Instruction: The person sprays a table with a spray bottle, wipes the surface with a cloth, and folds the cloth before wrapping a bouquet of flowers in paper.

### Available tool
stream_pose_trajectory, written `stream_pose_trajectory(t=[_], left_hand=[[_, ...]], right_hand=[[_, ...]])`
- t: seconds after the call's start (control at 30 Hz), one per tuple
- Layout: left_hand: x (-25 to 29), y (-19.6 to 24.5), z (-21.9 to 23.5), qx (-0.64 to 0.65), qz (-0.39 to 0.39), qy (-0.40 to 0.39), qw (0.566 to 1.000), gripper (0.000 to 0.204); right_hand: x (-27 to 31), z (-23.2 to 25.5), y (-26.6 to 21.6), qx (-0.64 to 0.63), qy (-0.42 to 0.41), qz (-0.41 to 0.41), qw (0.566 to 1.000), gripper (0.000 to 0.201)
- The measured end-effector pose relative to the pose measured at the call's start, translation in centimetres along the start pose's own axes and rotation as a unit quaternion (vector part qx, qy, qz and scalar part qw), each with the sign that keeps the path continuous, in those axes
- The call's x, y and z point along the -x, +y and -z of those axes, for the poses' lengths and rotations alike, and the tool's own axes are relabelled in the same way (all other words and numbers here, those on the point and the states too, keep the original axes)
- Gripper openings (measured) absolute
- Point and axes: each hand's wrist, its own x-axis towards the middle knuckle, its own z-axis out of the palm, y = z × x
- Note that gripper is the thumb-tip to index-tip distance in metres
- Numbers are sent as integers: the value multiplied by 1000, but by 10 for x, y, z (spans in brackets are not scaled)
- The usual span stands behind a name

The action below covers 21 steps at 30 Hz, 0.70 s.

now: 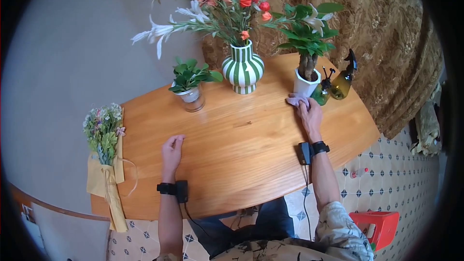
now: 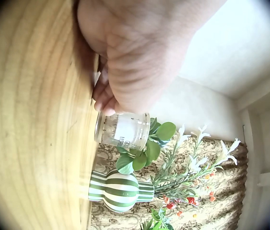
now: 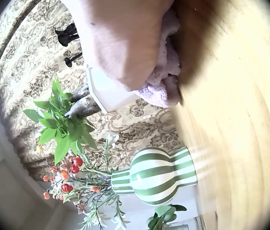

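My right hand (image 1: pixel 311 114) grips a bunched lilac cloth (image 1: pixel 297 100) against the wooden tabletop, close in front of a white pot (image 1: pixel 306 86) that holds a leafy plant with a thick trunk. In the right wrist view the cloth (image 3: pixel 160 91) bulges out from under the hand, whose fingers are mostly hidden. Near the table's left side, my left hand (image 1: pixel 172 153) rests by the surface with loosely curled fingers and nothing in them. Beyond it stands a clear glass (image 2: pixel 124 130) with a small green plant.
A green-and-white striped vase (image 1: pixel 243 70) of flowers stands at the back. Beside the white pot are a green spray bottle (image 1: pixel 321 94) and an amber spray bottle (image 1: pixel 341 86). A paper-wrapped bouquet (image 1: pixel 107 179) lies on the left edge. On the floor sits a red stool (image 1: pixel 386 229).
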Motion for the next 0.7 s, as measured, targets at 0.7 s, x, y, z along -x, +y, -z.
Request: stream_pose_trajectory(t=[0.7], left_hand=[[1, 0, 1, -25, -3, 15, 1000, 27]], right_hand=[[84, -79, -117, -18, -183, 175, 967, 39]])
